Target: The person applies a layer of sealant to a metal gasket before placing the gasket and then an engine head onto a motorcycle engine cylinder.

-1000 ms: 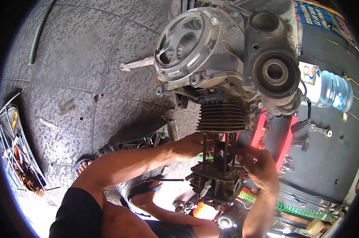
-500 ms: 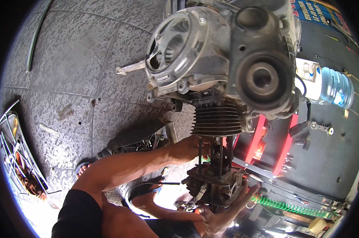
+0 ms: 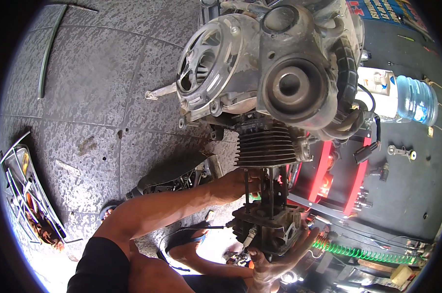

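A large dirty engine point(image 3: 250, 63) fills the upper middle, with a finned cylinder point(image 3: 265, 146) at its lower end. Below it, a cylinder head point(image 3: 265, 224) sits apart from the cylinder, long studs point(image 3: 271, 193) bridging the gap. My right hand point(image 3: 274, 268) cups the head from below, thumb at its near left and fingers along its right side. From the left my left hand point(image 3: 233, 187) reaches into the gap just under the fins. Its fingers are mostly hidden behind the studs and a dark central piece. A spark plug point(image 3: 251, 235) sticks out of the head.
At right are a red-edged rack point(image 3: 320, 171), a blue water bottle point(image 3: 416, 100) and a green coiled hose point(image 3: 362, 255). A tray of rods and tools point(image 3: 33, 195) lies far left. Dark loose parts point(image 3: 182, 178) lie on the tiled floor behind my left forearm.
The view has shifted slightly, so the engine's upper part appears farther left and a black ribbed hose shows. My right hand has come up closer against the cylinder head. The left hand stays in the gap.
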The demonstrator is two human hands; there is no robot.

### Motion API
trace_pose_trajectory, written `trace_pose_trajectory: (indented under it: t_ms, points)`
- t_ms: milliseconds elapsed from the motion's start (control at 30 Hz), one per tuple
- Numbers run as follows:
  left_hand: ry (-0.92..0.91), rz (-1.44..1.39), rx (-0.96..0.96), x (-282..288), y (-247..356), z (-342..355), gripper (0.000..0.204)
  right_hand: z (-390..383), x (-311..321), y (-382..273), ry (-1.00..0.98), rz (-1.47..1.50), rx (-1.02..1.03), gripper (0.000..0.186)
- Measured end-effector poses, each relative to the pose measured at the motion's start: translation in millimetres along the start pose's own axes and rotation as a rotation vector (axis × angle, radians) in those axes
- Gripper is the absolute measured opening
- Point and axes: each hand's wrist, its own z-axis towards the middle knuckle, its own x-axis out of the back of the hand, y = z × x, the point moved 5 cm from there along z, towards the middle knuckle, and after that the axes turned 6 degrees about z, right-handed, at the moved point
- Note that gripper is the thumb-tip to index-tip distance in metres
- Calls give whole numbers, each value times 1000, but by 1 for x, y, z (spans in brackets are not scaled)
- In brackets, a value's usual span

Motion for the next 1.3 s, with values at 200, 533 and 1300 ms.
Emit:
trace_pose_trajectory:
  t_ms: [200, 533, 1300]
  points:
    - [31, 33, 7, 0, -5, -1, 37, 0, 0, 4, -6, 52, 15, 137]
    - [22, 74, -9, -2, 1, 1, 39, 4, -2, 5, 16, 11, 52, 136]
    - [57, 223, 9, -11, 34, -3, 32, 13, -22, -3, 64, 237, -39, 141]
